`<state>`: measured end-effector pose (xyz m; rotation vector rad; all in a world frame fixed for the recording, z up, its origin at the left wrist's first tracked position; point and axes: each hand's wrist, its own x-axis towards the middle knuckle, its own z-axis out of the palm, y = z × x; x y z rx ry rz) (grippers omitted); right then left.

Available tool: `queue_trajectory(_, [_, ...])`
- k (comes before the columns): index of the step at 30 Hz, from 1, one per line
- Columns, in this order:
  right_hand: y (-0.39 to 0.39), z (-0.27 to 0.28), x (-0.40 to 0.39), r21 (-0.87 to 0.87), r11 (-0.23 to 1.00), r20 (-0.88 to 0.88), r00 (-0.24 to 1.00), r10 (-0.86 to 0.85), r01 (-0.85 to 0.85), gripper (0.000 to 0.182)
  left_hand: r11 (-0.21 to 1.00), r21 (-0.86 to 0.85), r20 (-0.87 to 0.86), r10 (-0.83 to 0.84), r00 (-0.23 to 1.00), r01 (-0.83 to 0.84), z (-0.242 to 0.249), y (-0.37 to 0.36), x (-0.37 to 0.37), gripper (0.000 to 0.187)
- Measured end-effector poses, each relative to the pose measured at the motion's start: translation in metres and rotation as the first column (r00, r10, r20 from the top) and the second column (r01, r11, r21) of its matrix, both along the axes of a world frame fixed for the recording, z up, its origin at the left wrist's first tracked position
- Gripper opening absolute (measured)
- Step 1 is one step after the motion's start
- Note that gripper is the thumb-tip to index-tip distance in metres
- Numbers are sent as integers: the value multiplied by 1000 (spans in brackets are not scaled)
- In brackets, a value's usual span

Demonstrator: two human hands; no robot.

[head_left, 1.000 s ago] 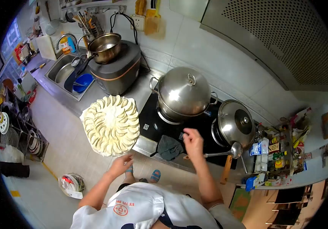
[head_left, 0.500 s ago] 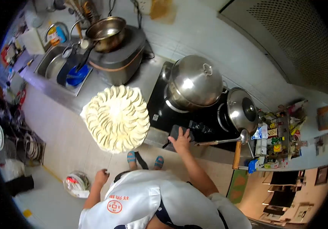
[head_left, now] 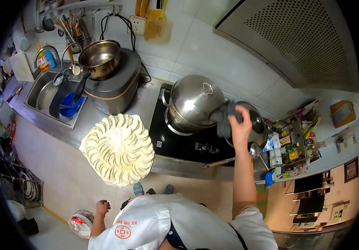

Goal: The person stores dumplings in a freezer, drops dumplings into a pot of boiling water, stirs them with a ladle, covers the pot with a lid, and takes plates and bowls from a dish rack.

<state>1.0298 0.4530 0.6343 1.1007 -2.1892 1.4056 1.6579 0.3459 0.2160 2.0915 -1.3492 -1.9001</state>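
My right hand (head_left: 241, 130) reaches over the hob and grips a dark grey cloth (head_left: 224, 119). The cloth lies against the right side of a large lidded steel pot (head_left: 197, 102), where it hides that side's handle. Behind the hand, a second lidded pan (head_left: 258, 125) is partly covered. Down by my body at the lower left hangs my left hand (head_left: 103, 207), its fingers loosely curled with nothing visible in them. Above it, a round tray's worth of crescent dumplings (head_left: 119, 151) in rings overhangs the steel counter's edge.
A rice cooker (head_left: 117, 89) with a saucepan (head_left: 100, 58) on top stands beside the sink (head_left: 41, 96). A ladle (head_left: 253, 151) and a wooden handle (head_left: 219, 163) jut out at the hob's front. Bottles and packets fill a rack (head_left: 292, 141); a range hood (head_left: 296, 41) hangs above.
My right hand has lifted the dark cloth from the hob's front edge and carried it up to the pot's right side. My left hand stays low. The view has shifted.
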Motion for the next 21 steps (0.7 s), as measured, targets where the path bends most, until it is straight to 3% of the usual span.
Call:
queue_trajectory(1, [-18, 18, -9, 11, 1000, -29, 999, -17, 17, 29, 1000, 28, -13, 12, 1000, -11, -1, 6, -2, 36])
queue_trajectory(3, [-60, 32, -25, 51, 996, -165, 983, 76, -68, 34, 988, -11, -8, -152, 988, 152, -3, 18, -6, 37])
queue_trajectory(5, [-96, 12, -55, 230, 966, -144, 978, 152, -117, 50, 964, -41, 9, -261, 965, 262, -22, 29, 1, 34])
queue_trajectory(7, [-120, -25, -73, 471, 880, -216, 975, 58, 52, 60, 970, -26, -11, -242, 970, 242, -44, 44, 13, 32])
queue_trajectory(8, [-127, -27, -71, 614, 784, -124, 992, -23, 95, 59, 981, -1, -36, -195, 980, 195, -49, 48, 20, 31])
queue_trajectory(11, [-129, -33, -70, 488, 866, -156, 987, -41, 113, 40, 994, 98, -190, 77, 979, -59, -86, 66, 56, 27])
queue_trajectory(13, [-123, -29, -72, 459, 884, -138, 990, -26, 87, 38, 969, 167, -261, 221, 940, -181, -87, 72, 70, 25])
queue_trajectory(14, [-123, -24, -72, 441, 895, -131, 991, -9, 67, 37, 961, 125, -152, 264, 953, -246, -88, 79, 74, 21])
queue_trajectory(17, [-110, -5, -82, 323, 945, 37, 997, -67, 51, 42, 950, 120, -141, 305, 942, -290, -85, 91, 87, 23])
queue_trajectory(18, [-105, 2, -101, 318, 944, 49, 993, -104, 83, 44, 942, 209, -204, 304, 931, -262, -81, 90, 92, 29])
queue_trajectory(19, [-96, 10, -123, 313, 943, 64, 988, -141, 114, 46, 951, 174, -120, 279, 953, -256, -74, 92, 88, 31])
queue_trajectory(20, [-78, 38, -125, 285, 956, 280, 947, -159, 76, 47, 958, 145, -32, 255, 966, -248, -64, 94, 83, 32])
queue_trajectory(21, [-60, 46, -148, 243, 962, 130, 978, -164, 129, 49, 963, 121, 56, 234, 971, -239, -43, 94, 71, 34])
